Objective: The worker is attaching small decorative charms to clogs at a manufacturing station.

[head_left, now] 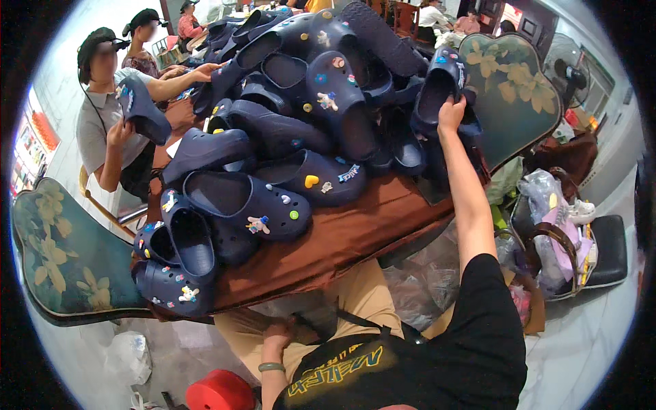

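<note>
A table [389, 205] draped in brown cloth [294, 266] stretches across the middle of the frame. Navy clogs [342, 102] lie heaped on it, piled toward the top centre, many tilted against others. Several carry small colourful charms [328, 101]; one near the centre bears a yellow heart [311, 181]. More crowd the table's lower-left corner. Bare cloth shows along its lower edge.

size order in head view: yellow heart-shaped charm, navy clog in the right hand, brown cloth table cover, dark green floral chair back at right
1. Brown cloth table cover
2. Dark green floral chair back
3. Navy clog
4. Yellow heart-shaped charm
</note>
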Action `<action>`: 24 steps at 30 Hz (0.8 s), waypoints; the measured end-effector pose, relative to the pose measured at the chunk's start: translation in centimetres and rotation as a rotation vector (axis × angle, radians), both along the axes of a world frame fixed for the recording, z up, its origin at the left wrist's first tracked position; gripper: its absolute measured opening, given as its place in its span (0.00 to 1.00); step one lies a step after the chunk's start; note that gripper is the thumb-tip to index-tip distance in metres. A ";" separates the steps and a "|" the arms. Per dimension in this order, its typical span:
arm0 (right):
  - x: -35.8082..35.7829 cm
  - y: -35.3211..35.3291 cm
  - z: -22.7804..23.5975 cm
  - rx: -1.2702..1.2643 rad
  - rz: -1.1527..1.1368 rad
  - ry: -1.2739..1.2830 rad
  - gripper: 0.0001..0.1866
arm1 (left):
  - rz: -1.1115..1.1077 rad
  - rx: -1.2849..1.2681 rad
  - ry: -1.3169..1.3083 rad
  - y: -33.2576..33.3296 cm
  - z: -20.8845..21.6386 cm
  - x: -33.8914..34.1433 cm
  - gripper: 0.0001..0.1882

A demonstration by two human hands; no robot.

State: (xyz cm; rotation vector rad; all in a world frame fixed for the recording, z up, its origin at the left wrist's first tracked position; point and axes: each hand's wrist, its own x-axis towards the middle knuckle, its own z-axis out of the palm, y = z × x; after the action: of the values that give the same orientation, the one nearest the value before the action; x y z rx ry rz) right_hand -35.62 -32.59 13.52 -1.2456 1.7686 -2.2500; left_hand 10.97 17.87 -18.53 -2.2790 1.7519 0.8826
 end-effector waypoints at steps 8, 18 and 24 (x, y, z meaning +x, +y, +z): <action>6.0 18.6 -2.4 -0.045 0.571 -0.056 0.31 | 0.214 -0.383 0.612 -3.9 11.7 -4.1 0.17; 17.3 39.5 -13.8 0.198 0.979 -0.123 0.32 | -0.094 -1.024 0.862 -11.8 20.9 -13.2 0.26; 13.1 37.9 -15.2 0.230 0.822 0.363 0.26 | -0.227 -0.708 0.393 -16.6 21.3 -8.6 0.13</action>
State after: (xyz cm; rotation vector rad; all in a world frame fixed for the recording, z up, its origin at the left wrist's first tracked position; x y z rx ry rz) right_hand -22.48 5.31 -1.72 -1.9342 1.1778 -1.3898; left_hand 2.37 1.29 2.77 -2.2879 2.8028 0.7879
